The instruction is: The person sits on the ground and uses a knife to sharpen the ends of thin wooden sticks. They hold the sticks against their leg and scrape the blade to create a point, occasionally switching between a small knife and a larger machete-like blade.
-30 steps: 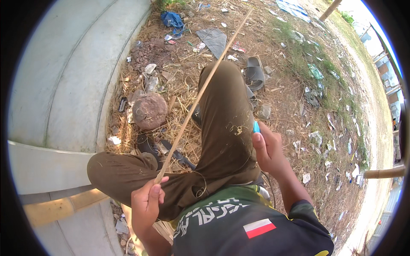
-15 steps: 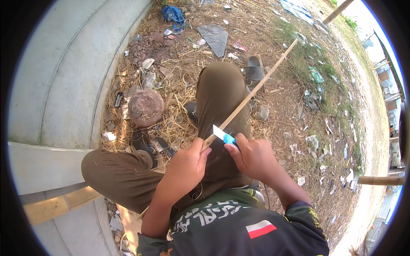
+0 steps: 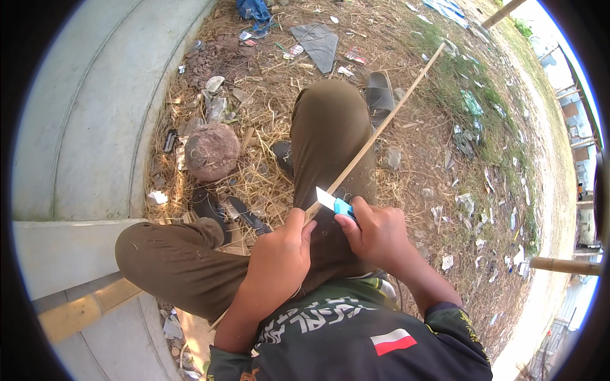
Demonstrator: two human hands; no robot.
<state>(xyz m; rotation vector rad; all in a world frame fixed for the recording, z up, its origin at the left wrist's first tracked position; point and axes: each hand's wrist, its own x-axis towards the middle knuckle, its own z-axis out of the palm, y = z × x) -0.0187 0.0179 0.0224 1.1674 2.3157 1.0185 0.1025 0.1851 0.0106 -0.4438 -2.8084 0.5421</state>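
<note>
A long, thin strip of bamboo or wood slants across my raised right thigh, its far end up and to the right. Around its near part, the fingers of my left hand are closed. My right hand grips the blue handle of a utility knife. The knife's pale blade lies against the strip just beyond my left thumb. Fine curled shavings rest on my brown trousers. Part of the strip below my left hand is hidden by my hand and forearm.
A round stone sits on straw-littered ground left of my knee. Beside it lies a dark-handled blade or tool. A grey sandal is beyond my knee. Pale wall panels stand at left; a bamboo pole juts in at right.
The view has shifted slightly. Both hands stay closed on the strip and the knife, and the blade remains at nearly the same place on the strip.
</note>
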